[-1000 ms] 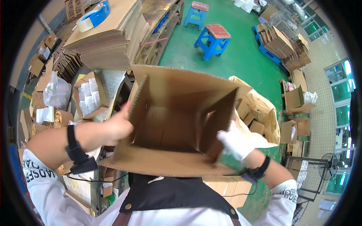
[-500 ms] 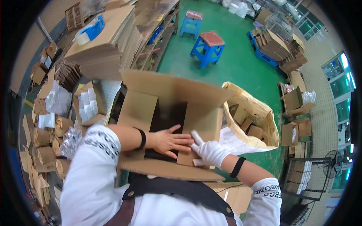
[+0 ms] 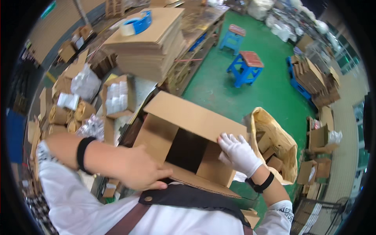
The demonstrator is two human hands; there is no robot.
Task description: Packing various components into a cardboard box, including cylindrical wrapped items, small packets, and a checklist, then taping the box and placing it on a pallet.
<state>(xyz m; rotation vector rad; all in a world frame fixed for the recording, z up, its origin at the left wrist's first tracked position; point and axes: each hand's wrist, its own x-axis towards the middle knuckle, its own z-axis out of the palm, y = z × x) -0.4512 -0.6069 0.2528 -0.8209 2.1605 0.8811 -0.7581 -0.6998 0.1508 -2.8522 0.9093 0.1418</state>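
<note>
An open cardboard box [image 3: 188, 115] stands in front of me with its flaps spread out, its inside dark. My left hand [image 3: 143, 168], bare and slightly blurred, is at the near left corner, thumb and forefinger closed about the edge of the near flap. At the right end of the far flap, my right hand [image 3: 239, 154] in a white glove has its fingers bent over the cardboard. One fingertip pokes out of the glove. Part of the near flap is hidden behind my left hand.
A yellowish sack [image 3: 290, 156] with cardboard pieces stands right of the box. Far left, a tape dispenser [image 3: 137, 25] lies on a cardboard stack [image 3: 147, 55]. An open carton of white packets [image 3: 117, 96] is at left. Blue stools [image 3: 246, 70] stand on the green floor.
Both hands have come out from over the box opening: the left moved left to the near edge, the right up to the far flap. The box now sits turned and the view has shifted.
</note>
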